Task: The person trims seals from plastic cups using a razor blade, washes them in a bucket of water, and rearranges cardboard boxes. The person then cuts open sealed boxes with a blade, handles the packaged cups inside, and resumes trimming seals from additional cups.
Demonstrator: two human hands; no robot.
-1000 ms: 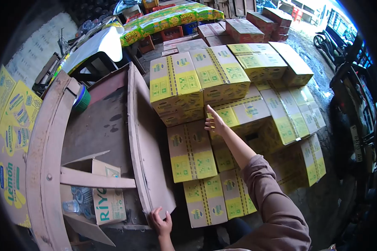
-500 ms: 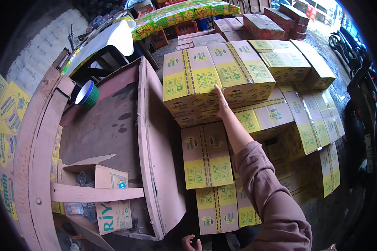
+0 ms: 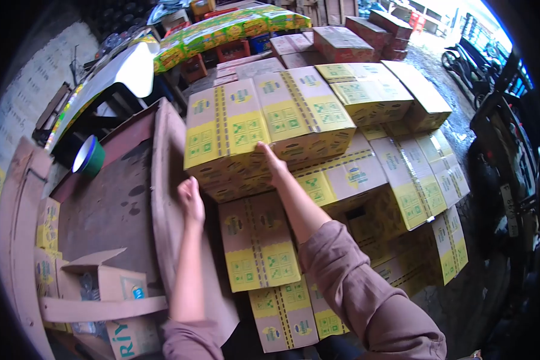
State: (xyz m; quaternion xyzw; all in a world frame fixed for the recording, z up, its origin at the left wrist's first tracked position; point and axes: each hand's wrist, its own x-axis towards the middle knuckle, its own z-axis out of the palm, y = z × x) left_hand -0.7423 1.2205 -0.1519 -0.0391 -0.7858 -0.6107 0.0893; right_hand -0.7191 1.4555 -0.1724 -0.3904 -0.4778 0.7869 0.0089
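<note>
Okay, we're seeing left hand, fingers curled in, beside the top-left yellow carton, right hand at its right corner, can't tell fingers.

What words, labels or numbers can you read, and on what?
"Lemon": yellow carton, below and right of the right hand.
"RIY": open brown carton, lower left; the slat hides what follows.
Too blurred: the vehicle's plate, green patterned cover, small print on the top-left yellow carton.

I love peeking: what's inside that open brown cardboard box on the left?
Clear plastic containers show inside the open brown cardboard box. A flat pinkish wooden bar covers part; the bottom is hidden.
</note>
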